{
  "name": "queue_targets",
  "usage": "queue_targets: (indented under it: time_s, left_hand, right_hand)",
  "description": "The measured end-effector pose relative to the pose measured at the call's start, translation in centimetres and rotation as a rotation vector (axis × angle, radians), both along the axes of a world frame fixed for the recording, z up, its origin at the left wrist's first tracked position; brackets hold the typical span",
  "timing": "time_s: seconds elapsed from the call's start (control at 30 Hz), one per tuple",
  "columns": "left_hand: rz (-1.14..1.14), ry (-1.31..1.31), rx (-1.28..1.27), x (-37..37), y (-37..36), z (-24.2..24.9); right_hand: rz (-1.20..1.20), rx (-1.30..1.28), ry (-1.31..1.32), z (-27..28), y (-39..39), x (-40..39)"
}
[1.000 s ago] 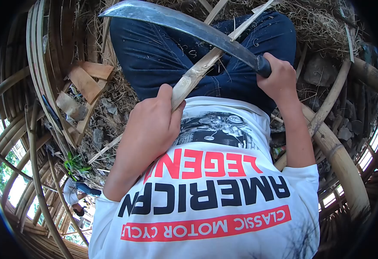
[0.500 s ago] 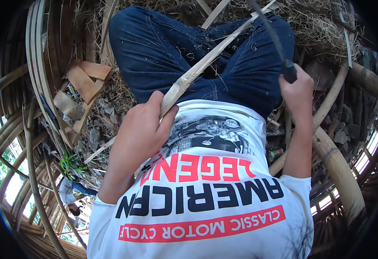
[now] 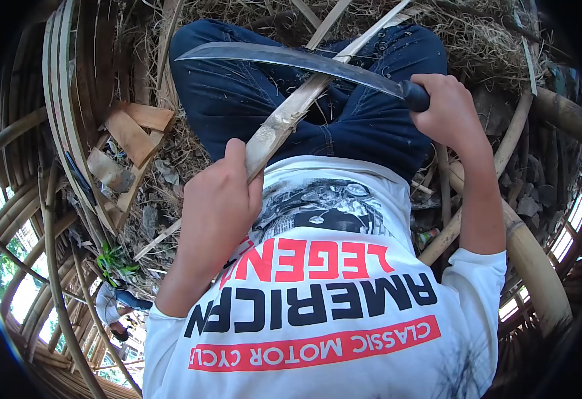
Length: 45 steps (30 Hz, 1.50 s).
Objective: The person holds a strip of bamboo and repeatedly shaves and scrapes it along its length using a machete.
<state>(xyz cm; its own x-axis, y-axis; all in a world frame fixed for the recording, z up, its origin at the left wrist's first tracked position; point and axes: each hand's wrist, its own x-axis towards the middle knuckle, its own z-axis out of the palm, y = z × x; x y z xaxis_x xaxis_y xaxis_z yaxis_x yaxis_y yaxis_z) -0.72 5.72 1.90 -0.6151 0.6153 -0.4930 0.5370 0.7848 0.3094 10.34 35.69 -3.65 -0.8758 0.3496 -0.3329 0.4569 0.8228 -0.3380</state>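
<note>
A white shirt (image 3: 331, 292) with big letters fills the bottom half of the frame. Its lower part is cut off by the frame's bottom edge. Above it, blue jeans (image 3: 251, 93) cover the person's folded legs in the upper middle. The knees run up to the top edge, against dry straw (image 3: 490, 40).

Bent bamboo hoops (image 3: 65, 120) curve down the left side, and a thick bamboo pole (image 3: 537, 266) slants down the right side. The frame's corners are black, so nothing shows there. Small wood bits (image 3: 131, 133) lie beside the left leg.

A long bamboo strip (image 3: 284, 123) runs from the top right of the frame down to the middle. Its top end is cut off by the frame, and its lower end is hidden inside the left hand (image 3: 214, 203). That hand is closed tight around the strip, just above the shirt.

A curved knife (image 3: 291, 60) lies across the strip, over the jeans. Its edge touches the strip where they cross. Its tip points to the upper left, with open room over the leg. The right hand (image 3: 447, 106) is closed tight around the knife's dark handle, at the upper right. Most of the handle is hidden in the fist.

A tiny person (image 3: 115, 306) at the lower left is too small to make out.
</note>
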Motion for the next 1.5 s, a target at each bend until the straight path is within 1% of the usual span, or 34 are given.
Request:
queue_targets:
  time_s: [0.1, 0.17, 0.23, 0.27, 0.3, 0.37, 0.4, 0.47, 0.5, 0.57, 0.63, 0.67, 0.7, 0.77, 0.83, 0.9, 1.0, 1.03, 1.1, 1.17, 1.2, 1.27, 1.3, 1.37, 1.43, 1.47, 1.5]
  left_hand:
    - [0.025, -0.061, 0.071, -0.1, -0.2, -0.2]
    - [0.029, -0.067, 0.050, -0.3, -0.6, 0.5]
    - [0.029, -0.067, 0.039, -0.5, -0.8, 0.9]
    - [0.016, -0.078, 0.026, -0.4, -1.1, 1.1]
    - [0.005, -0.086, 0.011, -0.4, -1.3, 1.2]
    - [0.021, -0.075, 0.005, -0.5, -1.7, 1.1]
    - [0.035, -0.073, 0.003, -0.4, -1.8, 1.0]
    - [0.063, -0.075, 0.027, -0.8, -2.6, 1.0]
    - [0.096, -0.069, 0.044, -1.0, -3.0, 1.0]
    - [0.100, -0.069, 0.066, -1.4, -3.3, 0.7]
    - [0.191, -0.283, 0.049, -1.8, -3.0, 0.5]
    - [0.223, -0.343, 0.047, -2.0, -2.5, 0.6]
    - [0.217, -0.342, 0.047, -2.2, -2.3, 0.4]
    - [0.234, -0.446, 0.010, -2.3, -1.6, -0.3]
    - [0.246, -0.473, 0.035, -2.3, -1.7, -0.7]
    - [0.259, -0.493, 0.060, -2.5, -2.1, -1.0]
    - [0.207, -0.534, 0.041, -2.6, -2.5, -1.3]
    - [0.212, -0.542, 0.032, -2.5, -2.5, -1.2]
    - [0.210, -0.548, 0.025, -2.4, -2.6, -1.2]
    - [0.216, -0.602, 0.144, -2.3, -2.8, -1.2]
    - [0.216, -0.606, 0.145, -2.3, -2.9, -1.1]
    - [0.250, -0.718, 0.193, -2.4, -3.1, -1.0]
    - [0.253, -0.716, 0.195, -2.5, -3.0, -0.8]
    - [0.299, -0.808, 0.108, -2.8, -2.8, -0.3]
    - [0.317, -0.845, 0.116, -2.8, -2.8, -0.4]
    - [0.332, -0.883, 0.127, -2.8, -2.8, -0.6]
    - [0.330, -0.885, 0.125, -2.7, -2.9, -0.8]
  right_hand:
    - [-0.005, 0.019, -0.038, -1.6, 0.3, 0.3]
    - [-0.017, 0.041, -0.072, -2.9, 0.7, 1.1]
    - [-0.275, 0.164, -0.077, -4.2, 2.5, 1.7]
    - [-0.297, 0.180, -0.177, -4.5, 4.0, 1.9]
    - [-0.299, 0.226, -0.216, -5.4, 5.3, 2.4]
    - [-0.379, 0.306, -0.231, -4.8, 6.3, 2.3]
    - [-0.380, 0.311, -0.230, -4.7, 7.2, 2.3]
    - [-0.570, 0.393, -0.255, -4.8, 9.5, 2.8]
    - [-0.566, 0.395, -0.255, -5.1, 10.7, 3.5]
    - [-0.645, 0.330, -0.277, -5.9, 12.6, 4.3]
    - [-0.624, 0.345, -0.228, -5.4, 10.7, 4.2]
    - [-0.615, 0.300, -0.187, -5.1, 9.4, 4.0]
    - [-0.610, 0.260, -0.147, -4.7, 8.0, 3.9]
    - [-0.501, 0.145, 0.127, -5.4, 3.6, 4.1]
    - [-0.442, -0.007, 0.253, -4.9, -0.4, 3.5]
    - [-0.381, -0.095, 0.207, -4.4, -3.7, 3.0]
    - [-0.183, -0.150, 0.283, -3.8, -6.3, 2.4]
    - [-0.187, -0.148, 0.284, -3.9, -6.5, 2.3]
    - [-0.076, -0.081, 0.218, -4.3, -6.2, 1.8]
    - [-0.079, -0.059, 0.216, -4.5, -5.0, 1.4]
    - [-0.110, -0.050, 0.180, -4.5, -4.2, 1.3]
    - [-0.184, -0.039, 0.122, -5.0, -2.6, 1.1]
    - [-0.181, -0.039, 0.124, -5.3, -1.6, 1.1]
    - [-0.271, 0.063, 0.097, -6.1, 0.4, 1.4]
    - [-0.340, 0.128, 0.048, -6.9, 2.7, 1.6]
    - [-0.398, 0.110, 0.021, -7.2, 3.6, 1.5]
    - [-0.400, 0.110, 0.019, -7.3, 4.0, 1.6]
